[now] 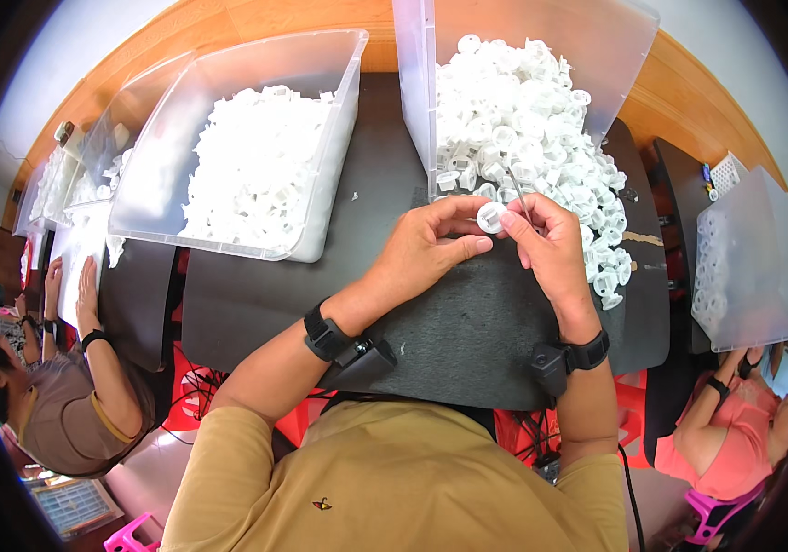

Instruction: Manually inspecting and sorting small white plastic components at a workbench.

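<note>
A small round white plastic part (490, 217) with a slot-like middle is pinched in the fingertips of my left hand (426, 247). My right hand (548, 247) is closed around a thin, dark metal tool (516, 187) whose tip points away from me; its exact kind is too fine to make out. The right thumb meets the edge of the white part. Just beyond both hands, a heap of similar white plastic parts (523, 120) spills from a tipped clear bin (419, 101) onto the black table (449, 340).
To the left stands a clear bin (343, 120) full of white plastic pieces (260, 170). One person in brown (76, 405) works at the left, another in pink (725, 432) at the right beside a clear tub (753, 258). Black boxes are strapped at both my wrists.
</note>
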Tool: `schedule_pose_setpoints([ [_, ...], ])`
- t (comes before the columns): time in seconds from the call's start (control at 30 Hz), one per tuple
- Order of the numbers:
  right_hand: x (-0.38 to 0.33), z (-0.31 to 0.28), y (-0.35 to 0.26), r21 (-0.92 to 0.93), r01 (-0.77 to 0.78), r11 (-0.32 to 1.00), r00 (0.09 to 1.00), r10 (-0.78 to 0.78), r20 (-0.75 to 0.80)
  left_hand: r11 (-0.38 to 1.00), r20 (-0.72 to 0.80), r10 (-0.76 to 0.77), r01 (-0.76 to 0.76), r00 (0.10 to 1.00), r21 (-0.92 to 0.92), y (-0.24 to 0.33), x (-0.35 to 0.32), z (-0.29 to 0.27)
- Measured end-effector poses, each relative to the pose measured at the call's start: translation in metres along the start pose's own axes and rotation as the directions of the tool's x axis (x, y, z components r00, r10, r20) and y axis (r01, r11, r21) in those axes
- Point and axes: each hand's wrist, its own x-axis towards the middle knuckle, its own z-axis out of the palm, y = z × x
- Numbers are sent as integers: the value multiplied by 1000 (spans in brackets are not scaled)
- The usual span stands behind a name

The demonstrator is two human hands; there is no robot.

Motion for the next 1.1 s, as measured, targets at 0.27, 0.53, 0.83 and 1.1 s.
schedule_pose_setpoints([
  [0.27,-2,5,-1,202,-83,976,992,62,109,978,-91,-47,27,995,-207,1,0,3],
  [0.53,-1,9,3,272,-72,960,993,43,110,970,-106,0,-26,994,-243,6,1,3],
  [0.83,-3,13,-1,166,-35,985,996,20,91,934,-81,-80,46,993,-354,-4,3,-2],
  [1.1,-7,1,-2,-244,162,956,987,-151,64,897,-152,-145,65,978,-437,-2,4,-14],
])
